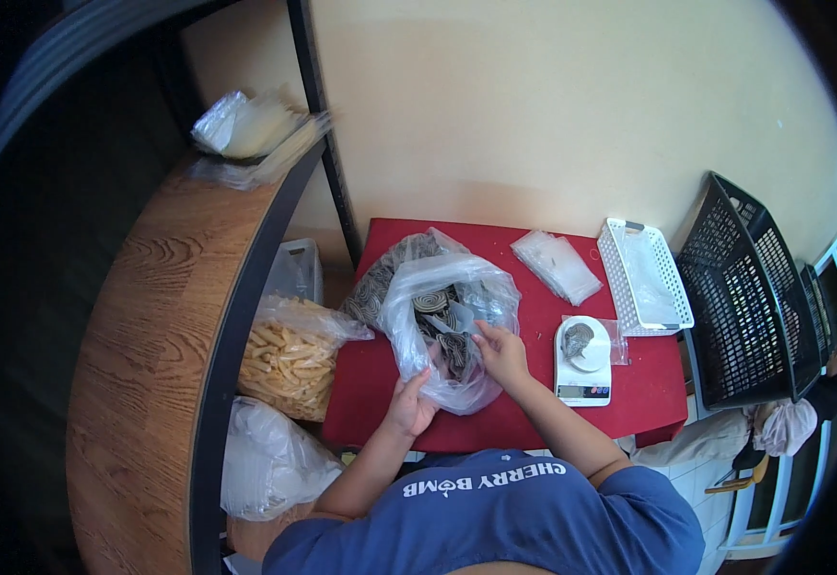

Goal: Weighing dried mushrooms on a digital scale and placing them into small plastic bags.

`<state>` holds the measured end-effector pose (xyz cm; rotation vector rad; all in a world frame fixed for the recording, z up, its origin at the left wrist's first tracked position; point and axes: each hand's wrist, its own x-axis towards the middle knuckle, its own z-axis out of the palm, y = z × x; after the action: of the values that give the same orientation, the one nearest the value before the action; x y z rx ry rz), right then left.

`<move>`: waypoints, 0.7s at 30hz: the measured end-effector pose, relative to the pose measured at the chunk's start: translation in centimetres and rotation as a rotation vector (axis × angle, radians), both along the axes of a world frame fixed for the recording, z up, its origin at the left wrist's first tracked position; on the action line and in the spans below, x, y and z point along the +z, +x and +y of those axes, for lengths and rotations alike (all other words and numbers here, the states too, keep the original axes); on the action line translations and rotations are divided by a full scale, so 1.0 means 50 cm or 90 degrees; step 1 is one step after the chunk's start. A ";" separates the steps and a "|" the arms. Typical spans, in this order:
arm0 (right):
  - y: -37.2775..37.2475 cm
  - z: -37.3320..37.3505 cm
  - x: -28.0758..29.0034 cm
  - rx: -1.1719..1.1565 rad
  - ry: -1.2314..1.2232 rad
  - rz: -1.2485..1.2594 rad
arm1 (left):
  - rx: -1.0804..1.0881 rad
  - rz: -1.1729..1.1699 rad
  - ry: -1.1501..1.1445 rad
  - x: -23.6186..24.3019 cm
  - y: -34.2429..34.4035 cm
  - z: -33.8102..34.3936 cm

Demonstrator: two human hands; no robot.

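A large clear plastic bag full of dark patterned pieces lies open on the red table. My left hand grips the bag's lower left edge. My right hand rests against the bag's right side at its opening, fingers on the plastic. To the right stands a small white scale with a small clear bag of dark pieces on its round pan.
A stack of small clear bags lies at the table's back. A white slotted tray and a black basket stand at the right. A wooden shelf with plastic bags, and a bag of pale sticks, are at the left.
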<state>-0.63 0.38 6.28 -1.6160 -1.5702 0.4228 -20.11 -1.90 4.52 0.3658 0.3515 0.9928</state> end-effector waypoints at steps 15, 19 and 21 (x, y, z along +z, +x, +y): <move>-0.047 0.084 0.007 0.029 -0.022 0.003 | -0.098 0.036 0.026 0.057 -0.001 -0.028; -0.042 0.068 0.007 0.030 -0.001 0.064 | -0.098 0.001 0.020 0.054 -0.008 -0.037; -0.026 0.039 0.022 0.003 0.007 0.002 | -0.076 0.000 0.020 0.055 -0.007 -0.045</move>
<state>-1.95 2.31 7.38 -1.6032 -1.5719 0.4183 -20.46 -4.12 7.27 0.4109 0.3114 0.8814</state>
